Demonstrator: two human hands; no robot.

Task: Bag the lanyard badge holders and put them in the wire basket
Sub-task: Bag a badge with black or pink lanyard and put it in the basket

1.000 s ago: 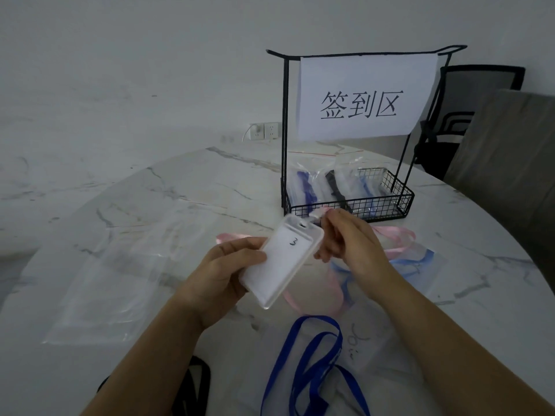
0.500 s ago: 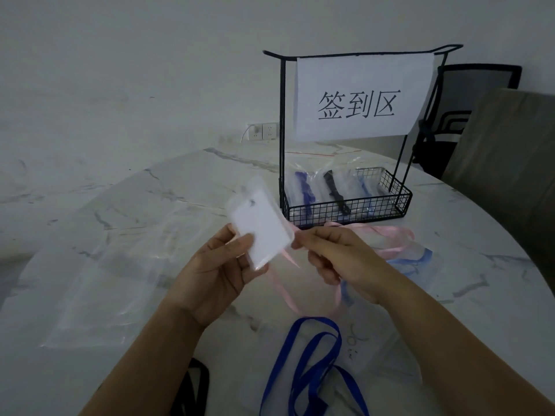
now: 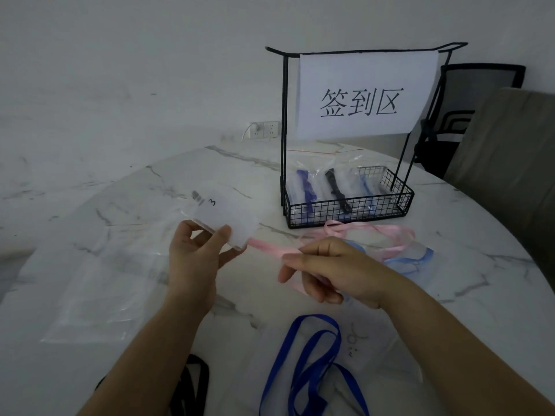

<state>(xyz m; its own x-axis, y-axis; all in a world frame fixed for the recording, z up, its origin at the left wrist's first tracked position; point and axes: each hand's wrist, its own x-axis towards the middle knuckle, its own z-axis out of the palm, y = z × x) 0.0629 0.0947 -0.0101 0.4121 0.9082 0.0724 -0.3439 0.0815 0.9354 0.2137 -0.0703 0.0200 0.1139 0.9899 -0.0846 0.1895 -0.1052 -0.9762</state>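
Here, hands pinch translucent plastic holder (image 3: 223, 219), satin ribbon (image 3: 271, 247).

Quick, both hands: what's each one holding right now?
Left hand: closed on the badge holder.
Right hand: closed on the pink lanyard.

badge holder (image 3: 223, 219): translucent, marked 3, tilted | pink lanyard (image 3: 271, 246): taut | wire basket (image 3: 348, 205): holds bagged lanyards
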